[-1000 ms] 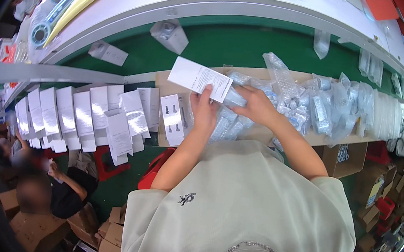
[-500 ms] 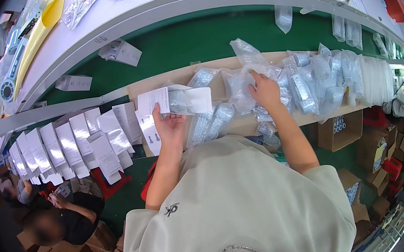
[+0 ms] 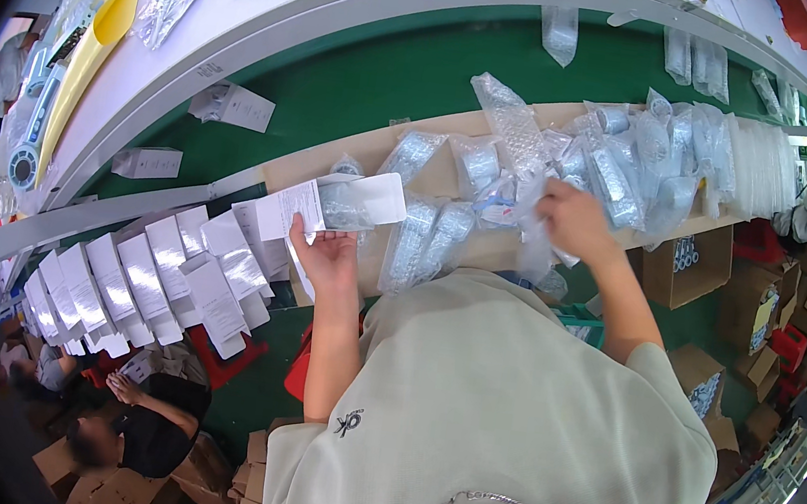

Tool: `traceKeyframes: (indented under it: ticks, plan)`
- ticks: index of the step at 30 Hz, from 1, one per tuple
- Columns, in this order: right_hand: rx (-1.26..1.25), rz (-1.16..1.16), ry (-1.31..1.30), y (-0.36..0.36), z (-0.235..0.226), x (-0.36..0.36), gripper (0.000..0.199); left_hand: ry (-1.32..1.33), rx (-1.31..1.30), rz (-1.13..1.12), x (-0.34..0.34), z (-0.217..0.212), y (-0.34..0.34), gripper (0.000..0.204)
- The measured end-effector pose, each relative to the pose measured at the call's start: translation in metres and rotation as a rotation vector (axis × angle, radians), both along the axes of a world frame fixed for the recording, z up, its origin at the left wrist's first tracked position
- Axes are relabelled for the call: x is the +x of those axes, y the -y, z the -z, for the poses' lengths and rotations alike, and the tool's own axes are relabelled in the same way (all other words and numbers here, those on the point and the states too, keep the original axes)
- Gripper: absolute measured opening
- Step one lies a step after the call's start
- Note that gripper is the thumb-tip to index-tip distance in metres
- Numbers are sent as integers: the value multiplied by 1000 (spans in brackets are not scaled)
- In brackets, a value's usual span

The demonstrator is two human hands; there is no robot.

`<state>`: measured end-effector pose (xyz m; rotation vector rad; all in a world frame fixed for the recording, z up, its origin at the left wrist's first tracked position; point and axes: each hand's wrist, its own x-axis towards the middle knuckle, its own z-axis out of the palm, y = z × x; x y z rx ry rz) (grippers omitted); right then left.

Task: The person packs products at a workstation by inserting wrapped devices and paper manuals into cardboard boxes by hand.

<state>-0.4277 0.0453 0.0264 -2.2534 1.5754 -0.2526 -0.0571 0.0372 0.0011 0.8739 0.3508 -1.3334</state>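
While both forearms reach up from the lower edge, places below are given relative to the white carton
White carton (image 3: 333, 211): a long open box, lying tilted across the brown cardboard bench top (image 3: 376, 148), open flap end toward the right
Left hand (image 3: 325, 254): just under the carton, fingers curled up around its lower edge, thumb on the near face; it has hold of the carton
Right hand (image 3: 573, 223): well to the right of the carton, fingers closed in a pinch on a clear plastic bag (image 3: 531, 238) that hangs down from it
Bubble-wrapped parts (image 3: 425, 240): just right of the carton, lying side by side on the bench; more are heaped further right, beyond the right hand
Row of white cartons (image 3: 138, 280): left of and below the held carton, overlapping one another like tiles
Green belt (image 3: 365, 76): beyond the carton, with two loose white cartons lying on it to the upper left
Other person (image 3: 131, 420): far below and left of the carton, dark top, among brown boxes
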Motion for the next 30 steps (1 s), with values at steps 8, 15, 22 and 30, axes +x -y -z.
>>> traceKeyframes:
  ticks: [8,15,22,30]
  plan:
    - [703,176,-394,-79,13,-119,16,25,40,27,-3,7,-15,54]
    - [1023,21,-552,-182,149,-123,21,-23,62,77,-18,16,-8,53]
    - [-219,130,204,-2,17,35,21,-41,47,130,-37,27,-3,50]
    - [-184,-24,572,27,-8,80,17,27,-36,112,-51,22,-14,42]
